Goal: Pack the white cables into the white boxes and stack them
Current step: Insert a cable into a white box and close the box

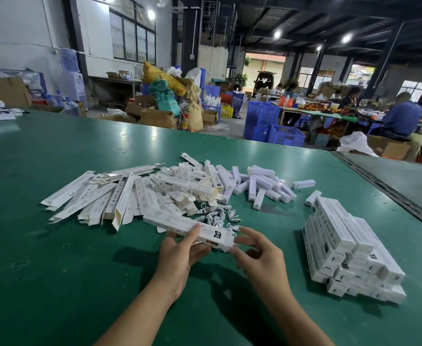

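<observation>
As left hand (177, 257) and right hand (261, 258) grip a box (180, 224), warehouse lamps (151, 14) streak table (55, 258).

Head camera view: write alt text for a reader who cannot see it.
A person's left hand holds a long white cardboard box over a green table; the right hand pinches its end. White cables and flat empty boxes lie behind; packed boxes are stacked at right.

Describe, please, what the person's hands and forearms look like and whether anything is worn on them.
The left hand and the right hand are bare: no gloves, rings, watch or bracelet show. The left forearm and the right forearm are bare too, down to the picture's edge; no sleeve is in view.
</observation>
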A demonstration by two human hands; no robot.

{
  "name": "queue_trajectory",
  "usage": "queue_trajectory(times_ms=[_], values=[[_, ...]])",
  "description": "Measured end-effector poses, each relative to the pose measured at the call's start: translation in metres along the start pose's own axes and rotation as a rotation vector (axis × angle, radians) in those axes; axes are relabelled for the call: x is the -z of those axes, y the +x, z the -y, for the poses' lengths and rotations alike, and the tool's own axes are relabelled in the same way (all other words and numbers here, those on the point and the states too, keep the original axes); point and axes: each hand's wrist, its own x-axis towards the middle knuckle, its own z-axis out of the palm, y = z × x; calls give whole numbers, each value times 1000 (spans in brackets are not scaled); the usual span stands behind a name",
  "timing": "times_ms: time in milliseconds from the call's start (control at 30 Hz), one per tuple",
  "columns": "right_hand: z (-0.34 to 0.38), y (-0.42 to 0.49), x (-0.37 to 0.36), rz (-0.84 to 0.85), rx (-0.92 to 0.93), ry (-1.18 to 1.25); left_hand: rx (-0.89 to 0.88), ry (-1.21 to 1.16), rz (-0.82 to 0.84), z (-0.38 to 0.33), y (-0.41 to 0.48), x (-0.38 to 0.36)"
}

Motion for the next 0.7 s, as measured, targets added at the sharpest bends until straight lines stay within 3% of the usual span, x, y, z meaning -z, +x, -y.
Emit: queue_trajectory(times_ms=[267,533,700], values=[[-2,3,-3,-15,-247,375,-34,49,80,2,-3,0],[-2,2,-2,-46,-351,487,-12,104,178,8,-4,-1],[9,-2,-3,196,-368,503,47,152,218,11,-2,1]])
